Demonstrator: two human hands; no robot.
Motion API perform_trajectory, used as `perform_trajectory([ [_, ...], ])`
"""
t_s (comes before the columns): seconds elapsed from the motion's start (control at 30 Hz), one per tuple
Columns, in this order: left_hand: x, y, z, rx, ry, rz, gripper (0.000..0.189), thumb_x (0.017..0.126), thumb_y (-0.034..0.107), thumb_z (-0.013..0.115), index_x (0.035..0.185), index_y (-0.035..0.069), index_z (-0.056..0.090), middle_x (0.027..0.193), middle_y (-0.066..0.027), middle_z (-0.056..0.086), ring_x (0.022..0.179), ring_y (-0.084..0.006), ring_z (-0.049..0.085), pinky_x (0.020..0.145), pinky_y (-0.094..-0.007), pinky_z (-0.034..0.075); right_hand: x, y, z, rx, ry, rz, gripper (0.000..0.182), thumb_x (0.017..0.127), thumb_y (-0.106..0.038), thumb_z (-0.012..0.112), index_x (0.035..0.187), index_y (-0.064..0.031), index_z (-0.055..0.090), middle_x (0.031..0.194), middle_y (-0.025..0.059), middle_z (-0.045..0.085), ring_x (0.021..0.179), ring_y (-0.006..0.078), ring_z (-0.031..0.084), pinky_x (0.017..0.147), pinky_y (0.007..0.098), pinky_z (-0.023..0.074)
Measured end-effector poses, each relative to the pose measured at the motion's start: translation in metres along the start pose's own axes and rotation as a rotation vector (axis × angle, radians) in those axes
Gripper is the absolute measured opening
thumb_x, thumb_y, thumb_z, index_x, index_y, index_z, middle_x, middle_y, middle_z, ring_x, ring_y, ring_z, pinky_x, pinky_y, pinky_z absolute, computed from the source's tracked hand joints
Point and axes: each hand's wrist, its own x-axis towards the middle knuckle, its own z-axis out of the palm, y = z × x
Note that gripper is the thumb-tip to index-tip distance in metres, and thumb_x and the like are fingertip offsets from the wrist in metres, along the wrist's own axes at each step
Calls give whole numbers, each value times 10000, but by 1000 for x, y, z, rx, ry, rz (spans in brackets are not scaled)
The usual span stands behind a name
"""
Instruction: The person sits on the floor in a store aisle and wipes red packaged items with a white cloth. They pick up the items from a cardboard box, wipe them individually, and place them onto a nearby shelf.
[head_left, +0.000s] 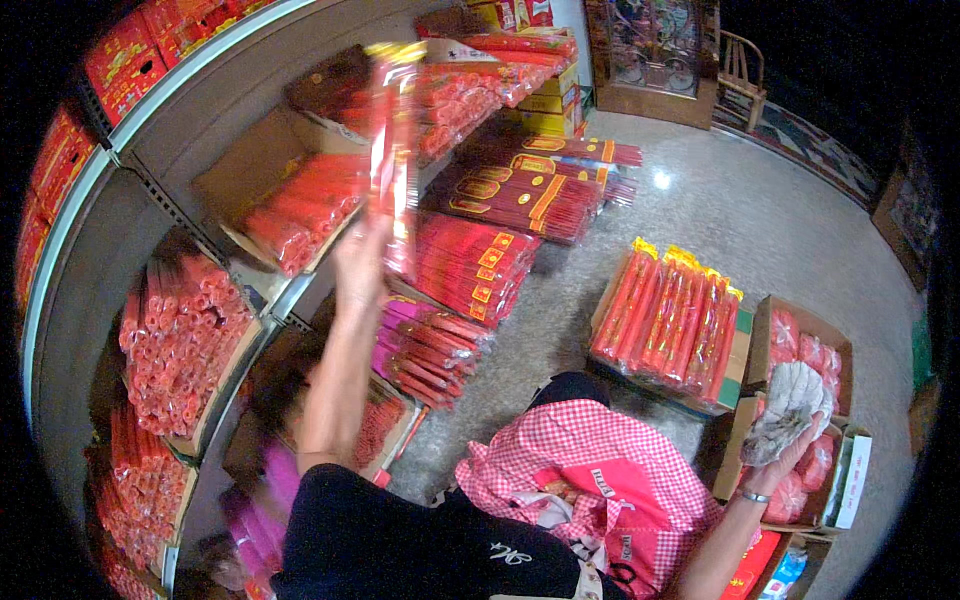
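Observation:
My left hand (364, 251) is raised in front of the shelf, gripping a long red packet (395, 142) in shiny transparent wrap with a yellow top end. The packet is upright and blurred. Behind it, an open cardboard box of red wrapped sticks (304, 210) lies tilted on the shelf. On the right, my right hand (787, 457) holds a bunched grey-white cloth (784, 412). Beneath the cloth are cardboard boxes with round red plastic-wrapped packs (814, 461). Similar long red packets with yellow ends (667, 322) lie side by side on a box on the floor.
Metal shelving (281, 300) runs along the left, stacked with bundles of red tubes (187, 345). Below it, flat red packs of incense-like sticks (517, 195) jut over the grey floor (720, 202). A wooden chair (742, 75) stands near a glazed door (652, 52).

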Motion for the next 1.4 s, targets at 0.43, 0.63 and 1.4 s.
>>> perform_trajectory([
  [0.43,145,36,-121,92,550,12,366,845,119,587,1071,-114,418,851,-140,570,522,-212,580,430,-283,496,-8,22,37,-204,424,4,588,883,-476,478,1304,-69,420,1206,68,537,971,201,558,792,309,465],
  [0.63,127,56,-123,892,424,27,513,818,222,622,1162,-103,424,933,-213,584,764,-228,625,581,-373,521,-11,19,28,-220,424,48,603,872,-481,496,1305,-70,413,1192,76,541,971,205,557,796,320,465],
  [1.4,99,38,-129,1856,272,417,520,826,512,526,932,7,591,964,-233,577,808,-391,612,698,-472,483,-14,14,25,-127,367,97,555,910,-428,432,1326,-64,393,1292,112,483,1165,270,489,1005,372,378],
])
